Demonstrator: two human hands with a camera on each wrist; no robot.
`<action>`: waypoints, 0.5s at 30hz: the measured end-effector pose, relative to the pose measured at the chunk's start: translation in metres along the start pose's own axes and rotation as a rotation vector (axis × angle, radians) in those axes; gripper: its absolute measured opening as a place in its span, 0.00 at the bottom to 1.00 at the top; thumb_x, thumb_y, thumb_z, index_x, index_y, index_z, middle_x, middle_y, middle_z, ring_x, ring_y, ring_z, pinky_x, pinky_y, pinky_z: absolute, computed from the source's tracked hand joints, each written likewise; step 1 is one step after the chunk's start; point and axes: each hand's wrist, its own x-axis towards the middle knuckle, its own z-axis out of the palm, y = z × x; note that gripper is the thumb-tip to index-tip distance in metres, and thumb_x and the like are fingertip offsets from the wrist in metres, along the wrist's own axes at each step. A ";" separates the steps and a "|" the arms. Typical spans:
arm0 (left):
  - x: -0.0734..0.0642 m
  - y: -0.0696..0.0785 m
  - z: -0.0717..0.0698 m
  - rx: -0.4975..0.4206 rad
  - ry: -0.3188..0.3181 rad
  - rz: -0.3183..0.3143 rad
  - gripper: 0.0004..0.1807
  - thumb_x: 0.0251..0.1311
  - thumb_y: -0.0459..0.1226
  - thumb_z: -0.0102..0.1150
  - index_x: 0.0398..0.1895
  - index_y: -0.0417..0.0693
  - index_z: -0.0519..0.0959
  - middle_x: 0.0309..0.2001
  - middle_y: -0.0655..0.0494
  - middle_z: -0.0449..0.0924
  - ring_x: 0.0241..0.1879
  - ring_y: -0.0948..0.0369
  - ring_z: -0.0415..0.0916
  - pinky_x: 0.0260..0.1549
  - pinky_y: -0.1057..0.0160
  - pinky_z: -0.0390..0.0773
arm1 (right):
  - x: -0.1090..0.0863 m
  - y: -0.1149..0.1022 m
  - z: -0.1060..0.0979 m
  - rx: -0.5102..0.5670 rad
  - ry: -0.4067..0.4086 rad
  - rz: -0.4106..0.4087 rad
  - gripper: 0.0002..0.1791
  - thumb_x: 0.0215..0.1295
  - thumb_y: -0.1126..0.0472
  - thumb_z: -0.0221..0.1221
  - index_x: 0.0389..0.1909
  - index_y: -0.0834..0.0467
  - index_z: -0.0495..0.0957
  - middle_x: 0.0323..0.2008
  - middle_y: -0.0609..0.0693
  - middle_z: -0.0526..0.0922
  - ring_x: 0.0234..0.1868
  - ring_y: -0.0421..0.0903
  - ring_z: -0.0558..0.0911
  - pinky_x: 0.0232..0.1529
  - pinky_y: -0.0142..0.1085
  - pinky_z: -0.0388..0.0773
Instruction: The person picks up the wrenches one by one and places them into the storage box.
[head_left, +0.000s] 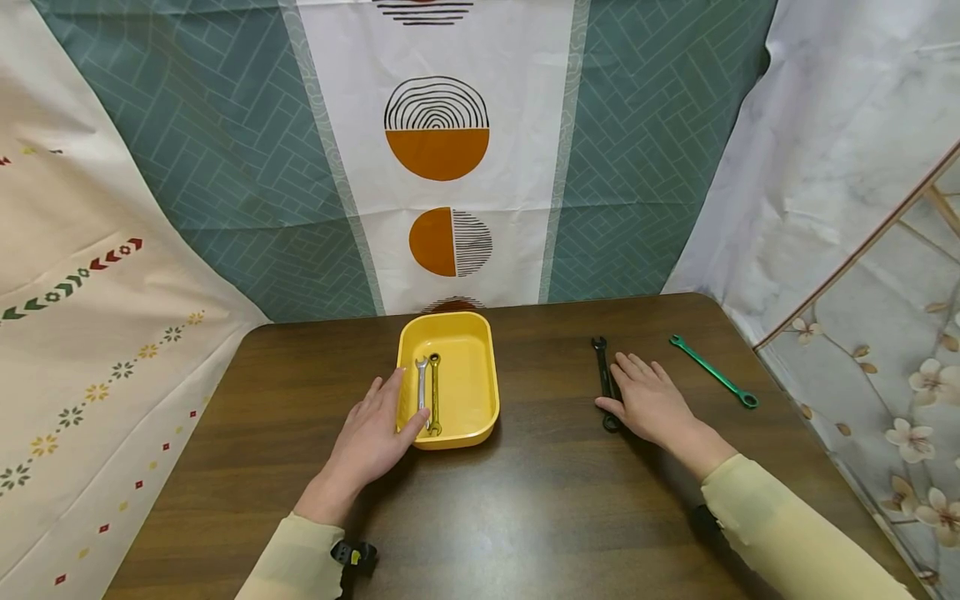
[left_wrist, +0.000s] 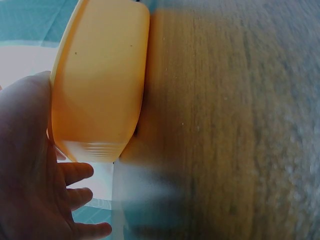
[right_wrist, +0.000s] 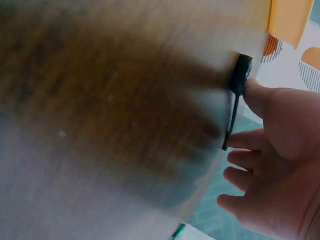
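My left hand (head_left: 370, 439) rests at the near left side of a yellow tray (head_left: 471, 379), thumb over the rim and fingers loosely extended along the outside. Inside the tray lie a silver wrench (head_left: 422, 383) and a gold-toned combination wrench (head_left: 435, 390), side by side. Over to the right, my right hand (head_left: 651, 402) is at a black combination wrench (head_left: 602, 367) on the table. Its thumb reaches across the wrench near the ring end, and the index fingertip is beside the shaft. In the right wrist view the fingers are spread and relaxed.
A green combination wrench (head_left: 711, 369) lies slantwise on the brown wooden table (head_left: 525, 508), right of my right hand. Patterned cloth (head_left: 480, 167) hangs behind the table's far edge, with more fabric at both sides.
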 end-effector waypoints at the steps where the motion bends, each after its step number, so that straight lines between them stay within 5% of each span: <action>1: 0.000 0.000 0.000 0.001 0.001 0.001 0.53 0.80 0.64 0.54 0.91 0.42 0.48 0.87 0.41 0.55 0.87 0.38 0.46 0.78 0.27 0.57 | 0.000 0.001 -0.001 -0.002 -0.009 -0.001 0.40 0.84 0.44 0.61 0.77 0.73 0.71 0.81 0.72 0.65 0.82 0.71 0.63 0.80 0.69 0.56; 15: -0.001 0.000 0.000 0.003 -0.002 0.002 0.52 0.80 0.63 0.53 0.91 0.42 0.47 0.88 0.41 0.54 0.87 0.38 0.46 0.78 0.27 0.56 | -0.001 0.008 -0.008 -0.003 -0.050 -0.022 0.33 0.80 0.54 0.66 0.74 0.72 0.74 0.79 0.71 0.68 0.81 0.71 0.65 0.79 0.69 0.58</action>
